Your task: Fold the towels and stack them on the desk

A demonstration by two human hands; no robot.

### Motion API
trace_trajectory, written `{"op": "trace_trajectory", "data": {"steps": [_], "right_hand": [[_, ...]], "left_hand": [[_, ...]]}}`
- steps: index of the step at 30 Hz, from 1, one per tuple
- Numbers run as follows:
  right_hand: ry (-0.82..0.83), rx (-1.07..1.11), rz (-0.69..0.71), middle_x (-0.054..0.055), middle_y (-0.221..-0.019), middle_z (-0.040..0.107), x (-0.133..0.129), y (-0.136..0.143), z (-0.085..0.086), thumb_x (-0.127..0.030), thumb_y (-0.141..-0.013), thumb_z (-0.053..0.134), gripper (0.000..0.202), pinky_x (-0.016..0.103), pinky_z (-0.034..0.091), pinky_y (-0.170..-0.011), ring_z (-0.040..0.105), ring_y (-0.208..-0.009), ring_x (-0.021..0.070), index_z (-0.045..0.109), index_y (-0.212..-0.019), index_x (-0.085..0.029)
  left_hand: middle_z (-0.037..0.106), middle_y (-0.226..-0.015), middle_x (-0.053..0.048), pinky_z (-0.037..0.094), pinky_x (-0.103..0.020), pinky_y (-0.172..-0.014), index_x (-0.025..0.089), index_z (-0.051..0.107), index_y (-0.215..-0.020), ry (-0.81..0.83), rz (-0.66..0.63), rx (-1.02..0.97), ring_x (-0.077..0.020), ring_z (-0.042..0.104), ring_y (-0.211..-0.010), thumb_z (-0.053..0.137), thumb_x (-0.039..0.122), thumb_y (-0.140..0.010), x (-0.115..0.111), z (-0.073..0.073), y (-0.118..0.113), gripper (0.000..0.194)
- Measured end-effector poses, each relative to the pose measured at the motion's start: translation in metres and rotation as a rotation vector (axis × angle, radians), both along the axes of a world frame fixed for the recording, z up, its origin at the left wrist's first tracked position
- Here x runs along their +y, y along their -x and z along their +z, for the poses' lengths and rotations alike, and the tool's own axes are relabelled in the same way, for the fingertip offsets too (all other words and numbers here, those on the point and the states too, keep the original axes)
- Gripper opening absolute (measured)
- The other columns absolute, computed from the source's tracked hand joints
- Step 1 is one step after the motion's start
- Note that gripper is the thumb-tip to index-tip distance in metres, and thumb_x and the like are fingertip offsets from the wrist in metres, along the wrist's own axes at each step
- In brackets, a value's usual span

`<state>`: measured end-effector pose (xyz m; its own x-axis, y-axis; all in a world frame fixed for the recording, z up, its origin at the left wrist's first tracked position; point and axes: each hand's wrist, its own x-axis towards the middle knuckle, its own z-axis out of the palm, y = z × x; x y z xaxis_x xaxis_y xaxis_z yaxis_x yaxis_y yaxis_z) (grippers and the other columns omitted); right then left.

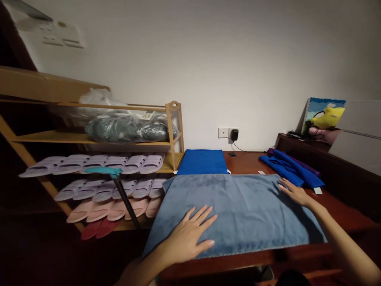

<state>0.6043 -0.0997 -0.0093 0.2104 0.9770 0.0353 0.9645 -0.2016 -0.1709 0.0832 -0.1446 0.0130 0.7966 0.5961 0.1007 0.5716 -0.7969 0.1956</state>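
Note:
A grey-blue towel (238, 214) lies spread over the dark red wooden desk top, with a few soft wrinkles and its stitched near edge along the desk's front. My left hand (192, 234) rests flat on its left part, fingers spread. At the towel's far right corner is my right hand (293, 191), fingers stretched out and holding nothing; whether it touches the cloth I cannot tell. Behind the towel lies a folded bright blue cloth (204, 161). To the right, beyond my right hand, a loosely folded blue cloth (287, 171) lies with a purple cloth (309, 166).
A wooden shoe rack (174, 135) on the left holds rows of slippers (108, 192) and plastic-wrapped bundles (127, 126). A turquoise-topped handle (104, 171) stands before it. A black charger (234, 135) is plugged into the wall; a yellow plush toy (329, 118) sits at right.

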Motion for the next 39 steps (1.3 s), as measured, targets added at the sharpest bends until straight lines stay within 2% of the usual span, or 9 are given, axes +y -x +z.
{"op": "trace_trajectory", "data": {"steps": [3,7,12,18,26,29,31,35,39], "right_hand": [[0.041,0.006,-0.025,0.005,-0.150,0.030,0.042,0.014,-0.004,-0.062,-0.089,0.016,0.070,0.045,0.025,-0.111,0.028,-0.137,0.0241,0.035,-0.143,-0.021],[0.070,-0.024,-0.080,0.012,-0.148,0.032,0.064,0.014,-0.020,-0.060,-0.089,0.021,0.068,0.058,0.022,-0.107,0.026,-0.137,0.0310,0.041,-0.140,-0.020],[0.034,-0.062,-0.096,0.011,-0.153,0.020,0.058,0.009,-0.032,-0.063,-0.090,0.016,0.070,0.053,0.018,-0.110,0.014,-0.142,0.0248,0.031,-0.145,-0.023],[-0.020,-0.105,-0.071,0.010,-0.154,0.020,0.057,0.020,-0.025,-0.067,-0.088,0.011,0.074,0.049,0.017,-0.111,0.014,-0.141,0.0241,0.030,-0.145,-0.024],[0.014,-0.109,-0.065,0.010,-0.154,0.018,0.052,0.030,-0.022,-0.070,-0.086,0.017,0.075,0.053,0.016,-0.110,0.012,-0.142,0.0277,0.029,-0.146,-0.026],[-0.034,-0.136,-0.067,0.011,-0.156,0.009,0.045,0.046,-0.016,-0.067,-0.088,0.018,0.073,0.054,0.012,-0.110,0.005,-0.142,0.0284,0.022,-0.148,-0.026],[-0.041,-0.120,-0.056,0.011,-0.156,0.006,0.033,0.063,-0.015,-0.067,-0.088,0.013,0.072,0.055,0.016,-0.109,0.007,-0.142,0.0294,0.018,-0.149,-0.028],[0.006,-0.054,0.097,0.004,-0.156,0.008,-0.010,0.094,-0.022,-0.071,-0.086,0.015,0.070,0.057,0.017,-0.108,0.010,-0.142,0.0295,0.018,-0.147,-0.037],[-0.010,-0.032,0.187,0.003,-0.155,0.011,-0.045,0.097,-0.021,-0.069,-0.087,0.021,0.069,0.052,0.016,-0.110,0.010,-0.142,0.0251,0.020,-0.147,-0.035]], "left_hand": [[0.019,-0.154,-0.004,0.019,-0.056,-0.110,0.035,0.022,-0.147,-0.003,0.000,0.002,-0.0299,0.019,-0.140,0.051,0.048,-0.090,-0.001,0.000,0.000,0.065],[0.020,-0.154,-0.004,0.018,-0.055,-0.110,0.035,0.025,-0.146,0.010,0.013,0.014,-0.0288,0.018,-0.140,0.051,0.050,-0.089,-0.004,0.002,-0.001,0.065],[0.018,-0.154,-0.004,0.016,-0.054,-0.111,0.034,0.025,-0.145,0.019,0.016,0.013,-0.0277,0.016,-0.141,0.050,0.052,-0.089,-0.004,0.003,-0.002,0.064],[0.019,-0.154,-0.005,0.016,-0.053,-0.111,0.033,0.026,-0.145,0.017,0.011,0.010,-0.0272,0.016,-0.141,0.047,0.054,-0.090,-0.004,0.001,-0.002,0.063],[0.020,-0.154,-0.004,0.015,-0.054,-0.111,0.034,0.027,-0.145,0.001,0.018,0.014,-0.0281,0.018,-0.141,0.050,0.051,-0.089,-0.005,0.001,-0.003,0.063],[0.020,-0.154,-0.005,0.016,-0.054,-0.111,0.033,0.026,-0.145,0.008,0.016,0.015,-0.0277,0.017,-0.141,0.048,0.053,-0.089,-0.004,0.002,-0.002,0.063],[0.020,-0.154,-0.004,0.016,-0.053,-0.111,0.033,0.026,-0.145,0.011,0.014,0.013,-0.0277,0.017,-0.141,0.048,0.053,-0.089,-0.004,0.001,-0.002,0.063],[0.019,-0.154,-0.004,0.016,-0.052,-0.111,0.033,0.026,-0.145,0.006,0.009,0.001,-0.0280,0.016,-0.141,0.047,0.055,-0.089,-0.003,-0.001,-0.002,0.064],[0.019,-0.154,-0.004,0.015,-0.052,-0.111,0.034,0.024,-0.146,-0.015,0.010,0.002,-0.0281,0.017,-0.141,0.048,0.053,-0.089,-0.002,-0.002,-0.001,0.064]]}}
